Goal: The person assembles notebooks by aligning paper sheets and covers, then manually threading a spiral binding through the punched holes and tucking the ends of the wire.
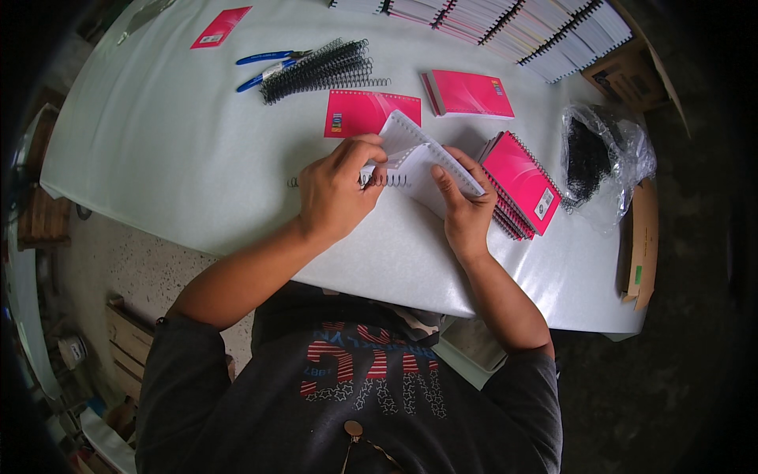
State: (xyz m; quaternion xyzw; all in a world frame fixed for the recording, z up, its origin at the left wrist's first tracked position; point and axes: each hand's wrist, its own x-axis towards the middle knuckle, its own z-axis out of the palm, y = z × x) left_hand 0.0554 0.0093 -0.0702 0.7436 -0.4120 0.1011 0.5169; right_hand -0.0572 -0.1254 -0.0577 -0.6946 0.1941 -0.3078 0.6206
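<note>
Slightly right of the table's middle, my right hand (470, 205) grips a sheaf of white punched pages (430, 180), thumb on top and fingers behind. The pages stand tilted, with a row of holes along their upper edge. My left hand (343, 186) is closed around a black spiral coil (392, 181) at the pages' left side; the coil's ends stick out either side of the hand. Its fingertips touch the page corner, partly hidden. Just beyond lies a flat pink punched cover (371, 110). Close to my right hand stands a stack of spiral-bound pink notebooks (517, 178).
Loose black coils (320, 73) and blue-handled pliers (264, 58) lie at the far left. An unbound pink pad (470, 93) sits behind the pages. At right are a plastic bag of coils (588, 158) and cardboard (641, 245). Bound books (505, 31) line the far edge.
</note>
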